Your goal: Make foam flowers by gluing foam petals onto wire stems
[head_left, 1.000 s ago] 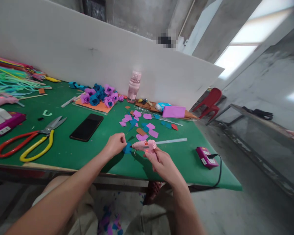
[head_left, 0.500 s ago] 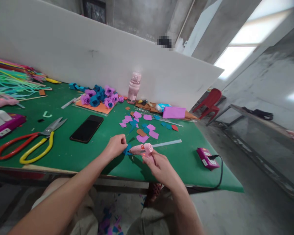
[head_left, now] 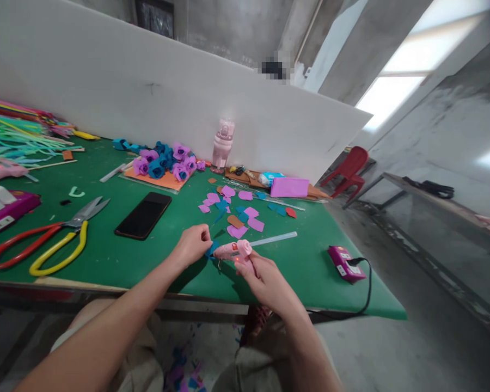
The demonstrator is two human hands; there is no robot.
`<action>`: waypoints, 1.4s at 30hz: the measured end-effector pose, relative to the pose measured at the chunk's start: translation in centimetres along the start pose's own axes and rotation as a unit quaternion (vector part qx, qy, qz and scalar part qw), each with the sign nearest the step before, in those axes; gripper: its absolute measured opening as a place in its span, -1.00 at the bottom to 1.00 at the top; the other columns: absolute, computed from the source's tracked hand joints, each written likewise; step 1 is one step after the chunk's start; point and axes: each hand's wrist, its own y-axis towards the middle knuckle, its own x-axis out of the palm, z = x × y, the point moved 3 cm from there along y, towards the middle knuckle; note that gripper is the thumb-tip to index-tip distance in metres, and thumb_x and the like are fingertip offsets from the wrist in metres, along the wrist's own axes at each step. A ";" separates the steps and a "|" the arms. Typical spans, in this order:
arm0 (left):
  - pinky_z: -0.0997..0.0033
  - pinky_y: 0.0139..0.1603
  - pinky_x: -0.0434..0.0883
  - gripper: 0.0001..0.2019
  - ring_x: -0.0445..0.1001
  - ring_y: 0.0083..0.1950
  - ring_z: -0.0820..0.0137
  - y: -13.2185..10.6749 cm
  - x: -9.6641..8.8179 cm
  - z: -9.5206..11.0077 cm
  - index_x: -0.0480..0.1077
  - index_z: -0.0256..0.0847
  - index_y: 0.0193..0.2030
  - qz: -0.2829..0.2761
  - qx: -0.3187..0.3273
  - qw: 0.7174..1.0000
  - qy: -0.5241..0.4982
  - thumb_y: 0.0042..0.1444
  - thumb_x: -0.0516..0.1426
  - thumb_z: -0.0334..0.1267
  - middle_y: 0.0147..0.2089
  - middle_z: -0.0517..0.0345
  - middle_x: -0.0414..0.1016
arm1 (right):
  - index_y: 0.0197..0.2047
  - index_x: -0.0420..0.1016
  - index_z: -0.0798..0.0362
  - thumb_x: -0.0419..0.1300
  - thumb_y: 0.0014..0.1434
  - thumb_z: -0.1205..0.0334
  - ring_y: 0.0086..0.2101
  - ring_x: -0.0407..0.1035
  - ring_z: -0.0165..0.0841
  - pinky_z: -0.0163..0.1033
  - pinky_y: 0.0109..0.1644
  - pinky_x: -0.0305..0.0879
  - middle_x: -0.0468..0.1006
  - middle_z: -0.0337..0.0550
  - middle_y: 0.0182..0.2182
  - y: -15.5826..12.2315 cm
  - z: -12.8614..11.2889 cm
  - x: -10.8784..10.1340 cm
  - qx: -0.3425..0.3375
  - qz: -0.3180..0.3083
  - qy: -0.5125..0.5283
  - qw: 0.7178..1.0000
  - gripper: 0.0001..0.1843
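My left hand [head_left: 194,243] is closed in a pinch on a small blue paper flower piece [head_left: 211,250] over the front of the table. In my right hand [head_left: 261,276] is a pink hot glue gun [head_left: 234,249], its nozzle pointing left and reaching the blue piece. A clear glue stick [head_left: 275,238] sticks out from the gun's rear. Whether nozzle and paper touch, I cannot tell. Just beyond both hands, loose purple petals [head_left: 237,231] lie scattered with some blue and brown ones.
Scissors [head_left: 79,218] and a phone [head_left: 144,215] lie to the left. Finished paper flowers [head_left: 163,160] rest on an orange sheet behind them. A pink bottle [head_left: 222,146] stands against the white panel. At right, a purple power strip [head_left: 346,264] trails a black cord.
My right hand and the glue gun have shifted slightly to the left, towards the blue piece. My left hand keeps its pinch almost unmoved.
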 end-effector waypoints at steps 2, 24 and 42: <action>0.50 -0.52 0.06 -0.88 0.22 -0.53 0.49 0.0 0.0 0.0 0.19 -0.20 -0.63 -0.001 0.001 1.000 0.000 -0.19 0.07 -0.41 -0.62 0.29 0.27 | -0.15 0.42 0.07 -0.05 0.21 0.16 -0.22 0.39 -0.27 -0.26 -0.17 0.23 0.51 -0.06 -0.21 0.0 0.0 0.0 -0.003 -0.001 0.003 1.000 -0.72; 0.49 -0.51 0.07 -0.89 0.22 -0.53 0.49 -0.1 -0.1 0.2 0.20 -0.20 -0.62 -0.005 0.006 1.000 -0.003 -0.17 0.07 -0.39 -0.61 0.29 0.26 | -0.22 0.43 0.09 -0.05 0.21 0.18 -0.19 0.39 -0.28 -0.27 -0.14 0.23 0.51 -0.04 -0.17 0.1 0.0 0.2 -0.009 0.002 0.003 1.000 -0.73; 0.50 -0.52 0.07 -0.89 0.21 -0.53 0.49 0.0 0.0 0.3 0.20 -0.20 -0.63 -0.011 -0.003 1.000 -0.008 -0.19 0.08 -0.39 -0.62 0.29 0.27 | -0.21 0.42 0.08 -0.05 0.21 0.19 -0.22 0.38 -0.29 -0.27 -0.18 0.22 0.50 -0.05 -0.18 0.2 -0.1 0.3 -0.007 -0.004 -0.015 1.000 -0.74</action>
